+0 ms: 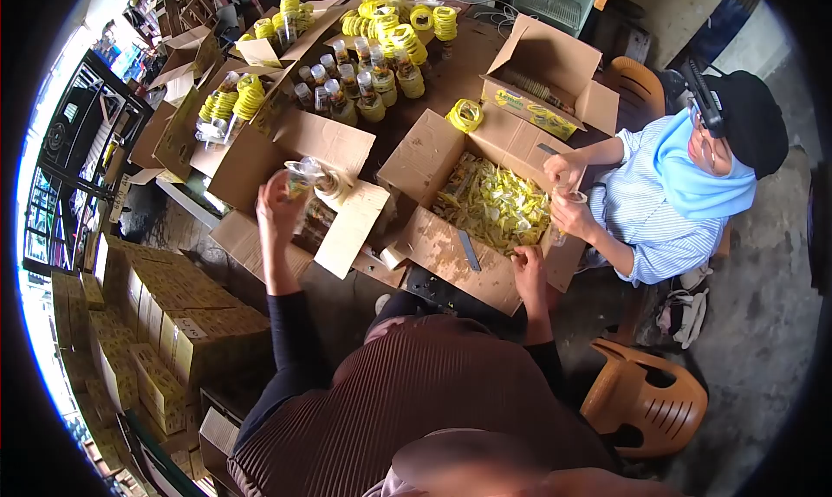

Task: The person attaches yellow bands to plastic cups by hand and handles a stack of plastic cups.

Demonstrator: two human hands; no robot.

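My left hand (279,201) is raised over an open cardboard box (230,172), its fingers curled around a clear plastic bottle (299,178). Below the hand, more clear containers with dark labels lie partly hidden by the flaps. At the near right corner of another carton (422,146), my right hand (529,272) has its fingers bent together; whatever is between them is too small to make out. That carton holds a heap of small yellow and white wrappers (494,198). A dark flat blade-like strip (469,251) lies on its near flap.
A co-worker (685,172) sits at the right, both hands over the carton's edge. Capped bottles (351,85) and yellow ring-shaped bundles (403,42) crowd the table's back. A lemon-printed box (537,98) stands behind. Stacked cartons (173,324) rise at left; an orange chair (646,397) stands right.
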